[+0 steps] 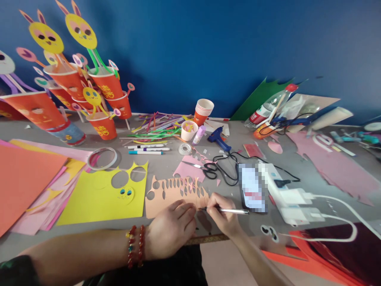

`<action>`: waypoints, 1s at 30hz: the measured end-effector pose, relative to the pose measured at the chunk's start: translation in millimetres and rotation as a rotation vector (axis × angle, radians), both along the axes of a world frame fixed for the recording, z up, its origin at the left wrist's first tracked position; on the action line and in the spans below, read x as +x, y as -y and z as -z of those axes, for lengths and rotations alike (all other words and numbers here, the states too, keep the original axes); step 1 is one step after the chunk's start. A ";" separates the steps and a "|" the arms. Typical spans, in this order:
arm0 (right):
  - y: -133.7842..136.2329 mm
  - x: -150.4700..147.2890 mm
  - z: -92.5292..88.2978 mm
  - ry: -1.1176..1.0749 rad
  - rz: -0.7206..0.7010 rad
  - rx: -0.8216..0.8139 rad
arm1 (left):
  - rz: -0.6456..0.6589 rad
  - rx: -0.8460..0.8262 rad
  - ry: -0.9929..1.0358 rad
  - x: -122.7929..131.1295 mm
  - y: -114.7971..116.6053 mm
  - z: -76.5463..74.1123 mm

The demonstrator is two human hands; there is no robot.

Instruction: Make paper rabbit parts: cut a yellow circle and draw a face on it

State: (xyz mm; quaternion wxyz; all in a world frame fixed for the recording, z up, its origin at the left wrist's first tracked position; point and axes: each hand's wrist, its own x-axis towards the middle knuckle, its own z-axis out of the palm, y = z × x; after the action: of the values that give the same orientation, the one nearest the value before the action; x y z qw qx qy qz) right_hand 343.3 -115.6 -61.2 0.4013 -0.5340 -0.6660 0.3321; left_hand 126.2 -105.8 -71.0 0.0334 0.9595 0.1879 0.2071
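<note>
My left hand (172, 228) lies flat with its fingers extended on the lower right part of an orange-peach sheet (157, 205), which has rows of oval holes cut along its top. In my right hand (223, 214) is a silver and black pen (235, 211), pinched between the fingers, its tip at the sheet just right of my left fingertips. Left of the peach sheet is a yellow sheet (89, 202) with round holes and a small yellow face disc (126, 194) on it. Black-handled scissors (210, 171) rest on a pink paper piece behind the peach sheet.
Red cups (102, 127) with paper bunny faces stand back left. Markers (145, 152), a tape roll (185, 149), a white cup (189, 131) and a blue glue gun (219, 139) lie behind. A phone (252, 188) and a power strip (275, 190) sit right, with cables.
</note>
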 end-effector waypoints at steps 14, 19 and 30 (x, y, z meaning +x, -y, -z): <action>0.7 3.9 5.4 -0.016 -0.003 -0.009 | -0.005 0.002 0.003 0.0 -0.5 -1.4; 2.6 5.5 8.6 -0.032 -0.004 -0.015 | -0.004 0.000 -0.004 -0.5 -0.4 -2.2; -2.0 2.0 15.0 0.025 0.121 0.054 | 0.000 -0.008 -0.024 -0.4 -0.1 -2.9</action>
State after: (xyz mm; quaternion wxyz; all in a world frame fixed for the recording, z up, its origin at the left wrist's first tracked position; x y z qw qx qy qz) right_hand 345.4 -113.6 -76.1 0.4265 -0.5663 -0.6462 0.2824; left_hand 125.8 -105.7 -68.1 0.0350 0.9618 0.1891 0.1946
